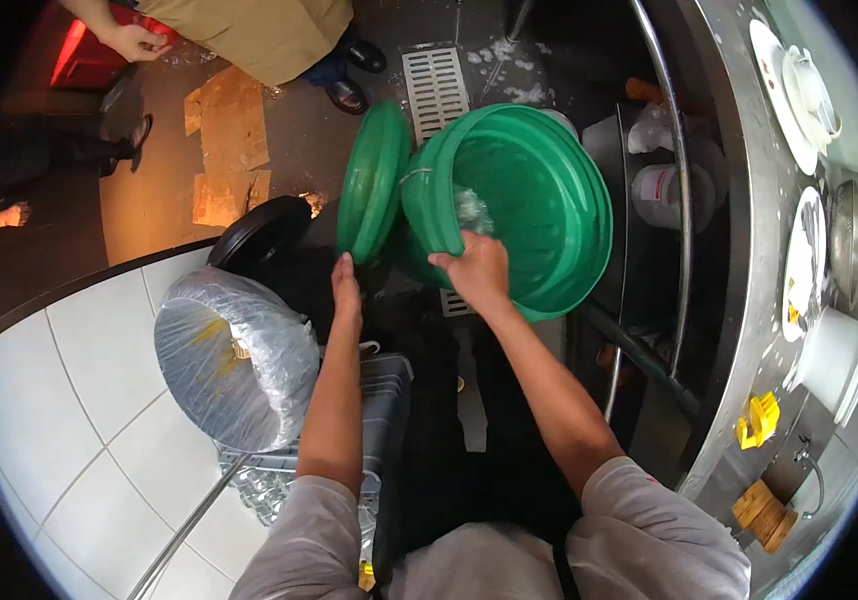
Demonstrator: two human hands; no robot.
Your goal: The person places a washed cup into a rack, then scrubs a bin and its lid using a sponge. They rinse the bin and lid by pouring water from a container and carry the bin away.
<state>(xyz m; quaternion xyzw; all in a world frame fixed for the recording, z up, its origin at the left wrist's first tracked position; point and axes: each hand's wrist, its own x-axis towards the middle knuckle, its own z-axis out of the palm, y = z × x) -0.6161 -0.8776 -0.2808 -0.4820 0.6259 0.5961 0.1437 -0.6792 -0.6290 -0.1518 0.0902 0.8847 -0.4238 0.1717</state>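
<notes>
Green plastic bin: centre and slightly right in the frame, tipped so its open mouth faces the camera; a clear, whitish patch (water or thin film, I cannot tell which) shows inside.
Right hand (pixel 479 270): closed in a narrow pinch on the near rim of the green plastic bin (pixel 549 180), thumb and fingers on either side of the wall.
Green lid (pixel 369 185): just left of the bin, standing nearly on edge.
Left hand (pixel 347 292): fingers at the lid's lower edge, a narrow hold, palm mostly turned out of sight.
Handling: the bin looks stiff and light for its bulk, likely slippery if wet; the rolled rim gives the surest purchase, with two opposite points better than one. The lid should be lighter, rigid, easy to pinch by its edge.
Floor: a slotted drain grate (pixel 436 85) at upper centre, white suds (pixel 524 95) beside it.
Lined bin (pixel 234 360): left of the forearms, wrapped in clear plastic, a black lid (pixel 264 235) just above.
Steel counter (pixel 739 300): right side, bearing plates and a yellow object (pixel 759 420).
Co-worker (pixel 249 35): upper left, tan apron, dark shoes.
</notes>
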